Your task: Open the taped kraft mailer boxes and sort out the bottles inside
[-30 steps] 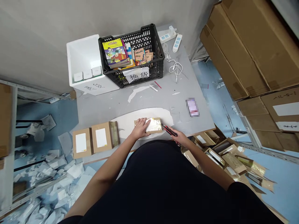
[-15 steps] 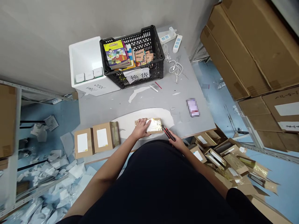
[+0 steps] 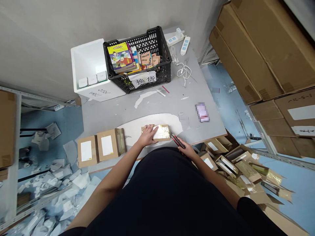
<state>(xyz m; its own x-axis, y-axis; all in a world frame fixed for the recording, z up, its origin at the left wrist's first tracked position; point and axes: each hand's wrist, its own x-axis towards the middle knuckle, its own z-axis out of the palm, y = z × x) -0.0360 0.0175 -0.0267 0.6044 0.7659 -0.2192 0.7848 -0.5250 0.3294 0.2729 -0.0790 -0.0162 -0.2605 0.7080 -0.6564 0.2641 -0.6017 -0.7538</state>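
One open left hand [image 3: 147, 135] pins oblong brown cardboard box [image 3: 164, 135]; right hand [image 3: 187, 150] grips slim black-and-red cutter [image 3: 178, 141], tip seemingly at box; slip could cut left hand.

Small carton [image 3: 162, 137] under left fingers [image 3: 149, 128]: matt cardboard, glossy tape [image 3: 166, 132]. Cutter [image 3: 177, 141] in right fingers [image 3: 181, 144]: plastic-looking handle. Crate [image 3: 164, 72] beyond fingers: openwork plastic. Tabletop [image 3: 172, 105] around them: smooth, mostly matt.

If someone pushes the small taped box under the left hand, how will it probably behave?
The small cardboard box looks stiff, with straight edges, so it would probably slide whole. It lies low and flat, so tipping seems unlikely. The shiny tape on its end may feel rather slippery.
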